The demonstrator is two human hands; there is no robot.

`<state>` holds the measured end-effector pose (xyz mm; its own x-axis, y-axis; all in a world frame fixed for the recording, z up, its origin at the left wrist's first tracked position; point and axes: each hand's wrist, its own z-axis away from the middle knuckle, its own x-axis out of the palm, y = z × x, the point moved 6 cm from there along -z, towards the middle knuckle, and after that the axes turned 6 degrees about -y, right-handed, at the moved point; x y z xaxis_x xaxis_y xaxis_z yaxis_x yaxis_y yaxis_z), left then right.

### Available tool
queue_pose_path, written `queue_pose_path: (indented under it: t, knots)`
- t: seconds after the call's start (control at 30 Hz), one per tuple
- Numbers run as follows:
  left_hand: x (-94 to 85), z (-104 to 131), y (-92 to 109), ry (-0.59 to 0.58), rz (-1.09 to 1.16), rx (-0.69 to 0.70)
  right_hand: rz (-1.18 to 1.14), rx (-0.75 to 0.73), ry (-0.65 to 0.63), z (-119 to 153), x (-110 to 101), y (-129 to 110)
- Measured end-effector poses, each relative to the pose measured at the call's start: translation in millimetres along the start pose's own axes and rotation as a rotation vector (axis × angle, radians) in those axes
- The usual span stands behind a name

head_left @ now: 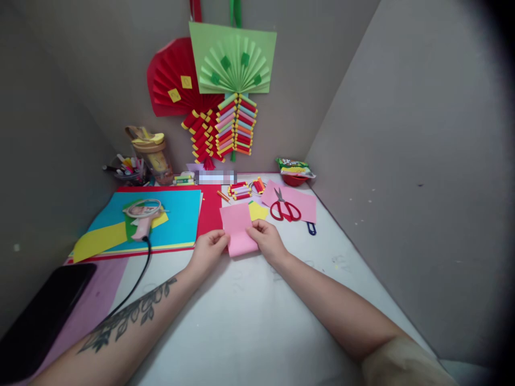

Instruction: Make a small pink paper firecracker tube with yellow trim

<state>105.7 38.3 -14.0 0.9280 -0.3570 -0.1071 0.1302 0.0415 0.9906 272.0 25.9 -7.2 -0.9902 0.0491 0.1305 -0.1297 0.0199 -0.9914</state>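
Note:
Between my two hands is a pink sheet of paper (236, 219), its near end curled or folded over. The left edge of the paper is pinched in my left hand (209, 251). On the opposite edge, my right hand (269, 244) grips it between thumb and fingers. Just beyond my right hand lies a yellow piece of paper (258, 210). A pair of red-handled scissors (285, 206) rests on another pink sheet (304, 205) to the right. Several small rolled paper tubes (240, 190) lie behind the held paper.
At left, a glue gun (141, 228) with a black cord lies on blue card (181, 214). A black phone-like slab (48, 316) sits near the left edge. Behind stand a lidded cup (157, 158) and a pen holder (127, 170). A red bowl (295, 180) holds a packet. Paper fans (237, 69) hang behind.

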Motion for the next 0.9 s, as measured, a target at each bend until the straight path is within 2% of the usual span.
queue_pose_path:
  t: [0.17, 0.33, 0.67, 0.9]
  knots:
    - [-1.0, -1, 0, 0.029, 0.030, 0.007, 0.016, -0.008, -0.003, 0, 3, 1]
    - [-2.0, 0, 1, 0.049, 0.054, 0.022, -0.021, -0.013, -0.057, -1, 4, 1]
    - [-2.3, -5, -7, 0.033, 0.030, 0.028, 0.043, -0.056, -0.034, -5, 1, 7]
    - [-0.1, -2, 0, 0.033, 0.043, 0.033, 0.095, -0.086, -0.028, -7, 0, 10]
